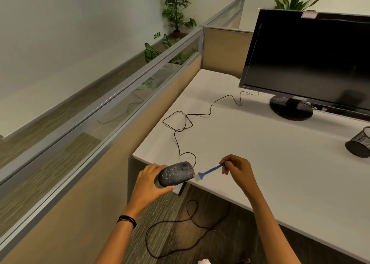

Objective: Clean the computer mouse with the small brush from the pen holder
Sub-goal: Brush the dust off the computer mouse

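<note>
The white table (260, 153) is the largest thing. Its left edge runs along a beige partition (160, 103) with a glass strip on top, and its near edge runs diagonally to the lower right. Between the far edge and the near edge the wide middle is open surface; only the mouse cable (186, 121) crosses its left part in loose loops.

One black monitor (310, 59) stands on its round foot at the far right of the table. One black mesh pen holder (359, 143) is at the right, partly cut off by the frame.

One dark computer mouse (176, 173), speckled with pale spots, is at the near left corner of the table, lifted just over the edge. The left hand (149, 181) grips its back end, fingers on one side and thumb on the other. The right hand (238, 169) pinches the end of one small blue brush (210, 171). The white bristles are at the front of the mouse; touching or just beside, I cannot tell.

One more black cable (180, 223) lies looped on the carpet below the near edge.
</note>
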The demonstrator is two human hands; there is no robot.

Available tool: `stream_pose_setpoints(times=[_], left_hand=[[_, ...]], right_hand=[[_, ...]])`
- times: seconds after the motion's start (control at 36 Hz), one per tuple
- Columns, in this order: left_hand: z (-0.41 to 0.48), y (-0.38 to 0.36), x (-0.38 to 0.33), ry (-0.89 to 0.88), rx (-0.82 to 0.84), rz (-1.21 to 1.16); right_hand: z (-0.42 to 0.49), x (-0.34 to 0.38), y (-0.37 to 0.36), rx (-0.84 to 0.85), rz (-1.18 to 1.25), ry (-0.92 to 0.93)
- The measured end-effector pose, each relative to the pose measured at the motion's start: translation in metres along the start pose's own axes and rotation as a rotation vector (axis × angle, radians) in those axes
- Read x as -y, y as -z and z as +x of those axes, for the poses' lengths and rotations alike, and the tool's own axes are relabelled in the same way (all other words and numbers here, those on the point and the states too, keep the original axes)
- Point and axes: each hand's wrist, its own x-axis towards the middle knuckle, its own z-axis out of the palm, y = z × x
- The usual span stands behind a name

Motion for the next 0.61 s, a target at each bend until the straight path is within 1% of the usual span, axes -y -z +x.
stream_pose_setpoints(times=[0.11, 0.22, 0.31, 0.42, 0.5, 0.61], left_hand=[[-0.002, 0.000, 0.003, -0.007, 0.009, 0.010], [-0.004, 0.001, 0.004, -0.011, 0.002, 0.003], [-0.006, 0.002, 0.002, -0.003, -0.007, -0.010], [-0.007, 0.003, 0.004, 0.000, -0.009, -0.017], [-0.008, 0.005, 0.005, 0.002, -0.005, -0.013], [-0.008, 0.006, 0.006, 0.005, -0.004, -0.019]], right_hand=[[-0.002, 0.004, -0.004, -0.028, 0.016, 0.043], [-0.003, 0.004, -0.008, 0.019, -0.035, 0.042], [-0.004, 0.006, -0.010, -0.005, -0.019, 0.036], [-0.004, 0.009, -0.012, -0.019, 0.002, 0.079], [-0.003, 0.007, -0.012, 0.005, -0.051, 0.060], [-0.004, 0.008, -0.012, -0.030, -0.036, 0.048]])
